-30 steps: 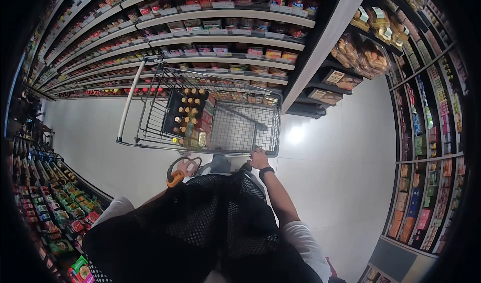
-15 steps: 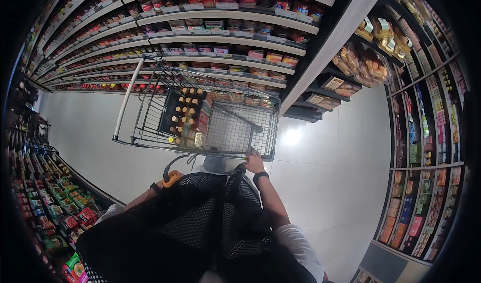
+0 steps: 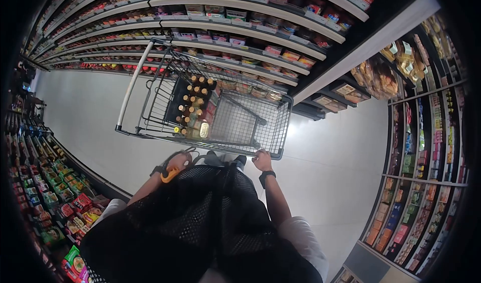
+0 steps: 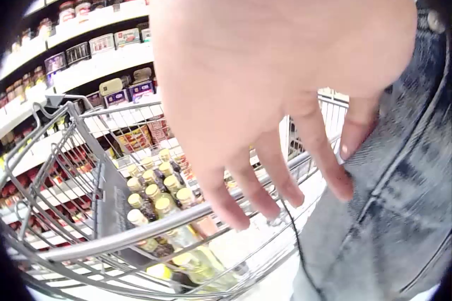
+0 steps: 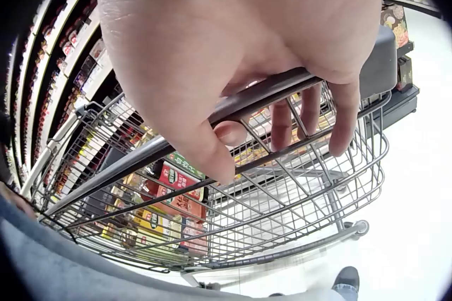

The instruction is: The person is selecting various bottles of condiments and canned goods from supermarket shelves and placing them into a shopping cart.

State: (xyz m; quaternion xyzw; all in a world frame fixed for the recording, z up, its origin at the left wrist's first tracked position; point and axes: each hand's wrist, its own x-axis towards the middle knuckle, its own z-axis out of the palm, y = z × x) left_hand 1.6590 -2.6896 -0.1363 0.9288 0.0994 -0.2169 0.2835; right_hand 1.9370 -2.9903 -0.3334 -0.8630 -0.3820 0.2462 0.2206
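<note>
My right hand (image 3: 261,161) grips the near top rim of a wire shopping cart (image 3: 134,82) close to its front corner. In the right wrist view, the fingers (image 5: 344,114) hook over the dark rim bar with the thumb on the other side. My left hand (image 3: 179,162) hangs in front of my body, beside the cart's near side. Its fingers (image 4: 270,163) are loosely extended downward in the left wrist view, overlapping the rim there. A dark cord and an orange clip (image 3: 170,176) show by that hand. Several capped bottles (image 3: 194,102) stand in the cart's handle end beside red packages (image 5: 180,191).
Long shelves (image 3: 210,20) of jars and packs run behind the cart. A shelf-end post (image 3: 371,42) and stacked bakery packs (image 3: 376,77) stand past its front. More packed shelves line the right (image 3: 421,148) and left (image 3: 65,183). Pale tiled floor (image 3: 330,168) lies between.
The shelf end and bakery packs have shifted right in the head view. My left hand, hidden half a second ago, shows again beside the cord. My right hand keeps its grip on the rim.
</note>
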